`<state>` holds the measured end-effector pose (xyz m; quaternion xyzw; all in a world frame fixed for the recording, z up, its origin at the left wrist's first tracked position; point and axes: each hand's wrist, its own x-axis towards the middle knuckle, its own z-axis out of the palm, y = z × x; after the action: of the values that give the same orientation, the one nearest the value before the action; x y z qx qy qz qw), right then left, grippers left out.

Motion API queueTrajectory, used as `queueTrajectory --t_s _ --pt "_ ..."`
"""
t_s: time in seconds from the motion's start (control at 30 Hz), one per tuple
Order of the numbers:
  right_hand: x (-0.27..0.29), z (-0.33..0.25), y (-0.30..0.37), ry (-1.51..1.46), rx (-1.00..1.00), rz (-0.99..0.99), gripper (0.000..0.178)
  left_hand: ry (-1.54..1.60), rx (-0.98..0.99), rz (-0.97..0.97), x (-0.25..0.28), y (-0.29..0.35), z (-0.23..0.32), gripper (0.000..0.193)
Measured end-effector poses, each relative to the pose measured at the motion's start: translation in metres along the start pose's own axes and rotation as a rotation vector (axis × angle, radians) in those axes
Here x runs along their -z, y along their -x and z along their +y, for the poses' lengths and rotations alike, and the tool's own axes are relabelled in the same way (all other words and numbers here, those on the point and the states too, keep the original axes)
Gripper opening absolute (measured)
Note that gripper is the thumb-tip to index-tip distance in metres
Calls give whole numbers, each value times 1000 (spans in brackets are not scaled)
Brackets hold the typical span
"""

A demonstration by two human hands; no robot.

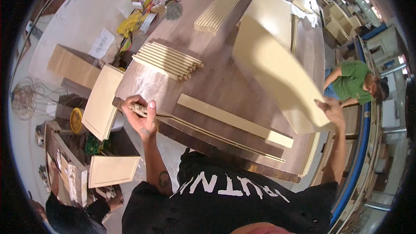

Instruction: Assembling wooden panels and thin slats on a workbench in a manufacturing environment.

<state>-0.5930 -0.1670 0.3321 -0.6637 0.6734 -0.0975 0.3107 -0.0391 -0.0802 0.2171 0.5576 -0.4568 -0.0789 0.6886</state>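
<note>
My right hand (333, 112) grips the near right end of a long cream panel (277, 67). The panel is held tilted over the brown worktable (212, 76), and its far end overlaps another cream panel (271, 11) lying there. At the table's near left corner, my left hand (142, 116) is closed around a small tan-brown handle-like piece (138, 109), thumb raised; its exact kind I cannot make out. Between my hands lie a flat cream strip (234, 120) and, along the near edge, thin strips (221, 139).
Bundled cream strips (164, 60) lie at the table's left, with another bundle (221, 8) farther back. A co-worker's gloved hand (173, 11) rests at the far left edge. A person in green (355, 82) is at the right. Cream door panels (103, 102) lean at the left.
</note>
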Motion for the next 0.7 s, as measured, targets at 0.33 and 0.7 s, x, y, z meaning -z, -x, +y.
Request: queueTrajectory --t_s 0.33,0.7 --pt "-87 -13 -64 204 257 70 39 54 -16 -172 20 -19 0 24" --pt "-63 -129 78 365 368 11 24 259 88 136 8 -33 6 51"
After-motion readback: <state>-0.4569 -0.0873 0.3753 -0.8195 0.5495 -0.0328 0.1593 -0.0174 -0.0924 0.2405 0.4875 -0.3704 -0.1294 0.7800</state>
